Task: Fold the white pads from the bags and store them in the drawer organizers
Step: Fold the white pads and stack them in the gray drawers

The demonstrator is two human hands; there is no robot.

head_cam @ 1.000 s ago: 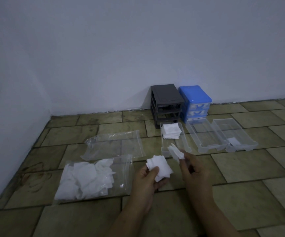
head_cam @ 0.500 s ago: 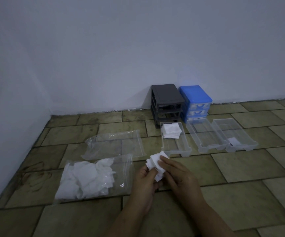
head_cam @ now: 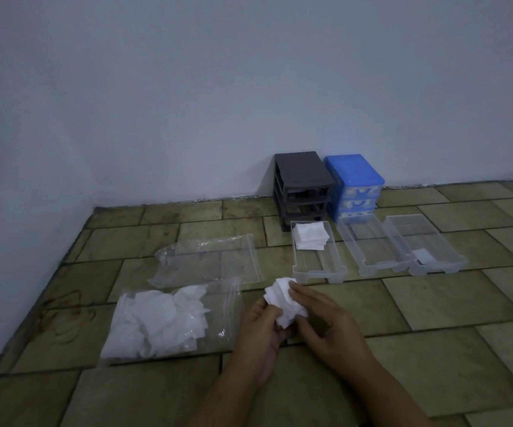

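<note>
Between the full bag point(head_cam: 169, 322) and clear drawers point(head_cam: 316, 254), both hands point(head_cam: 295, 325) grip white pads point(head_cam: 282, 300).

right hand point(head_cam: 326, 322) | back from drawer, now on pads point(head_cam: 282, 300) held by left hand point(head_cam: 261, 328)

Clear glossy plastic drawers point(head_cam: 319, 270), matt tiles point(head_cam: 452, 298)

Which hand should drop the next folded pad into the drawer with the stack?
Right, probably. The right hand lies on the side of the drawer, with its fingers on top of the pads. The left hand grips the bundle from below, on the side of the bag.
</note>
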